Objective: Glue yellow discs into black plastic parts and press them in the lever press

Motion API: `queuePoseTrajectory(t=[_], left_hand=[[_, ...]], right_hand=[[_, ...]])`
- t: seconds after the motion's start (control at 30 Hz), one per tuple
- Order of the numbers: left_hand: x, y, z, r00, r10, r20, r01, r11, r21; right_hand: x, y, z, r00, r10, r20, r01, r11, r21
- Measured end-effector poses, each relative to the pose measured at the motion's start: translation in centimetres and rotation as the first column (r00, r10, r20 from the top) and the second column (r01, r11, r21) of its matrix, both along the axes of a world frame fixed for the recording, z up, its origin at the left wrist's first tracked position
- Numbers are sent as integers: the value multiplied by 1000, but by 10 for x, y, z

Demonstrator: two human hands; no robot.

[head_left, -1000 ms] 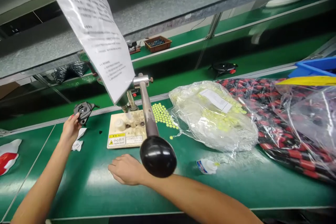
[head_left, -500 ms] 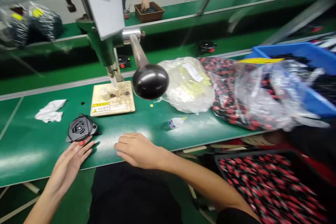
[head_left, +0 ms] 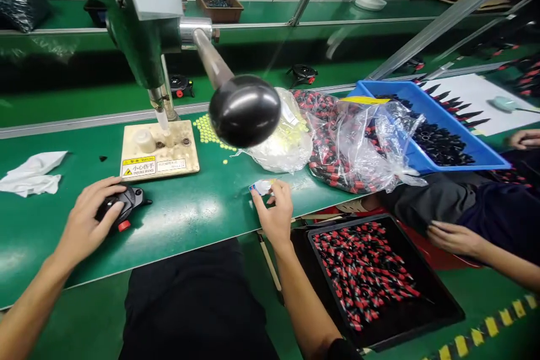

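Note:
My left hand [head_left: 89,219] is wrapped over the top of a black round device [head_left: 134,197] with a small red knob [head_left: 124,225] on its near side. The device rests on the green bench, and my palm and fingers hide much of it. To the right, my right hand [head_left: 277,215] has its thumb and fingers closed around a small white squeeze bottle [head_left: 262,186] with a blue-and-red label. Behind my left hand stands a hand press, its cream base [head_left: 192,160] on the bench and its black ball handle [head_left: 244,111] jutting toward me.
Yellow dots [head_left: 206,130] and a clear bag [head_left: 274,152] lie behind the bottle. Beyond are a bag of red-and-black parts [head_left: 333,171] and a blue bin [head_left: 476,160]. A black tray [head_left: 439,315] sits below, right. A co-worker's hand [head_left: 455,238] is nearby. White cloth [head_left: 36,171] lies left.
My left hand has moved from the device's near edge onto its top, and the device is turned. My right hand has gone right and taken hold of the squeeze bottle. The view has swung right.

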State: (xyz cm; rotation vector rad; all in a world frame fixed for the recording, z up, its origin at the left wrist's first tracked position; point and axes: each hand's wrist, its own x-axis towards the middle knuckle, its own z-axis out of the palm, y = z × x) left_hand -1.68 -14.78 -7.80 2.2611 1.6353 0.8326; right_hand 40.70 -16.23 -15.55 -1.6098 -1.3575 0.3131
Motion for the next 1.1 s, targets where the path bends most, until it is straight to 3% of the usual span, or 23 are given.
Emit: queuePoseTrajectory(t=[0.1,0.2,0.27,0.4,0.47,0.53,0.57,0.63,0.7,0.77,0.83,0.93,1.0,1.1], left_hand=[[12,-6,-12,1000,-10,-23,11,1000,25],[23,-13,-9,995,-68,-69,67,998,-18],[29,-10,-1,982,-116,-153,104,991,-80],[45,3,12,919,-180,-351,131,978,-160],[55,5,12,897,-182,-402,135,981,-143],[64,4,10,896,-156,-416,118,986,-117],[67,2,10,898,-142,-417,104,988,-113],[69,0,10,897,-134,-421,83,987,-138],[67,1,15,888,-182,-422,92,970,-226],[63,10,23,885,-260,-387,114,925,-362],[57,27,28,890,-347,-296,152,837,-525],[49,57,26,895,-446,-11,299,617,-727],[43,71,17,863,-435,257,462,476,-748],[33,78,3,761,-350,546,647,353,-676]], right_hand=[[-6,-4,4,968,189,-164,-192,981,-2],[-17,0,14,842,374,-389,-411,911,-12],[-31,13,31,712,496,-496,-560,828,24],[-73,56,79,375,700,-608,-792,583,183],[-95,80,97,270,752,-602,-841,489,233],[-112,100,104,224,758,-612,-871,438,223],[-119,107,104,224,747,-627,-874,438,210],[-128,116,96,259,698,-667,-848,496,189],[-131,119,86,297,634,-714,-796,578,182],[-130,119,77,292,584,-757,-773,610,172],[-126,119,73,262,555,-789,-776,607,170],[-121,122,72,236,514,-825,-758,628,175],[-118,126,71,237,478,-846,-728,664,171],[-114,130,67,245,454,-857,-688,704,176]])
